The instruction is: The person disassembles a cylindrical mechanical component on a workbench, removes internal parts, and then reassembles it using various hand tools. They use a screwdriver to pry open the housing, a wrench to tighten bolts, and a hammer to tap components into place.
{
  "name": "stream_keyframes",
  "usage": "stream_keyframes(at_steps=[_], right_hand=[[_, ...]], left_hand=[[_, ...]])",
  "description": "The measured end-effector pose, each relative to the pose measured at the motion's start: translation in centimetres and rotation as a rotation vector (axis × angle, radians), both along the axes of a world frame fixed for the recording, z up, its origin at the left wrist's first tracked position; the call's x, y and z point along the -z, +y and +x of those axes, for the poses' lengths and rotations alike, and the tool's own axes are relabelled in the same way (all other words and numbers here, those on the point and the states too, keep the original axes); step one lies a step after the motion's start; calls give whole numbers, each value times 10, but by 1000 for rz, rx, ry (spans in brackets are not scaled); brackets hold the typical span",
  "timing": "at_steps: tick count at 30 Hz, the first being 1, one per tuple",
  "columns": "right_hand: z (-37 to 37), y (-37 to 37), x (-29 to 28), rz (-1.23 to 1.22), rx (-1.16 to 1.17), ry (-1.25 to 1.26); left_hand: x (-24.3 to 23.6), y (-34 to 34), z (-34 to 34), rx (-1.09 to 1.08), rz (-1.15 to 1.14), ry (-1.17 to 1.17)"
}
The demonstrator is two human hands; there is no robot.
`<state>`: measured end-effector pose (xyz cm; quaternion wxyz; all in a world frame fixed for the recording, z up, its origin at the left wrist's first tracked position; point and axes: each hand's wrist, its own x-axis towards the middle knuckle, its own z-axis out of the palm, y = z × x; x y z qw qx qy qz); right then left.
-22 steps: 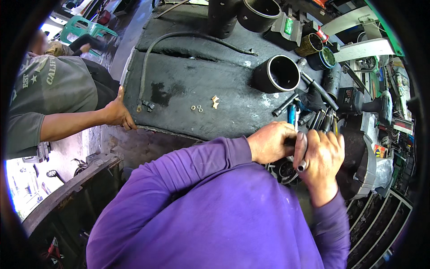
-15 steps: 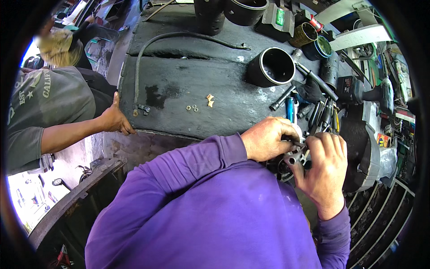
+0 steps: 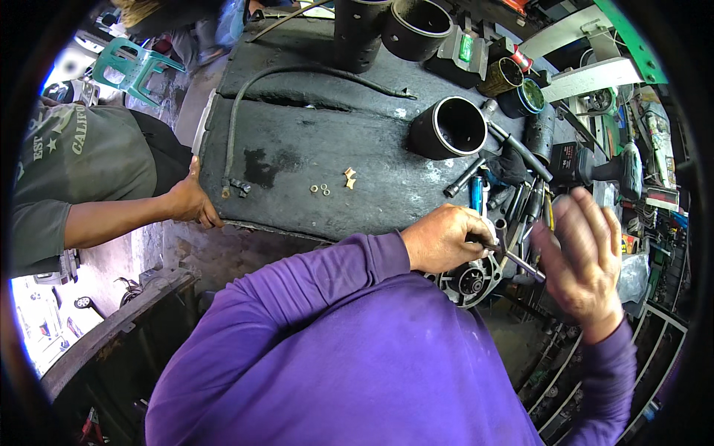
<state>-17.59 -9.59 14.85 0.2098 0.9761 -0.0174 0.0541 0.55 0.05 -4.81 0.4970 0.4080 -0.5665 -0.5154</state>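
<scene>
My left hand (image 3: 448, 239) is closed around one arm of a Y-shaped metal socket wrench (image 3: 525, 267), whose other arms stick out past my fingers. Just below it lies a round, light-grey metal housing (image 3: 471, 281) with a toothed dark hub, partly covered by my hand and purple sleeve. My right hand (image 3: 584, 260) is lifted off to the right of the wrench, fingers stretched out and smeared by motion, with nothing seen in it. Several hand tools (image 3: 529, 202) lie just beyond the wrench, beside a blue-handled tool (image 3: 477, 192).
Black cylinders (image 3: 448, 128) stand on the dark bench (image 3: 297, 149), along with a bent hose (image 3: 236, 111). Small nuts (image 3: 320, 189) and tan pieces (image 3: 349, 178) lie mid-bench. Another person's hand (image 3: 192, 199) rests on the left edge. A metal rack (image 3: 632, 372) is at lower right.
My right hand has come off the wrench and moved right, its fingers spreading. The wrench has turned in my left hand, and more of the housing shows below.
</scene>
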Motion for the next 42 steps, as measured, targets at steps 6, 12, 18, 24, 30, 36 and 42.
stream_keyframes(at_steps=[6, 12, 18, 24, 30, 36, 42], right_hand=[[46, -48, 23, 115, -670, 322], [53, -37, 59, 222, -561, 173], [37, 17, 93, 180, 502, -294], [11, 24, 91, 273, 530, -325], [-19, 11, 76, 230, 512, -335], [-9, 16, 90, 287, 399, -391], [14, 9, 89, 287, 91, -206]], left_hand=[[5, -2, -1, 3, -58, 77], [5, 10, -7, -43, 49, 143], [0, 3, -9, -107, -30, -61], [-3, 2, -11, -129, -57, -48], [13, 12, 7, 63, -14, 46], [19, 15, 16, 102, -71, 66], [17, 11, 18, 118, -145, -13]])
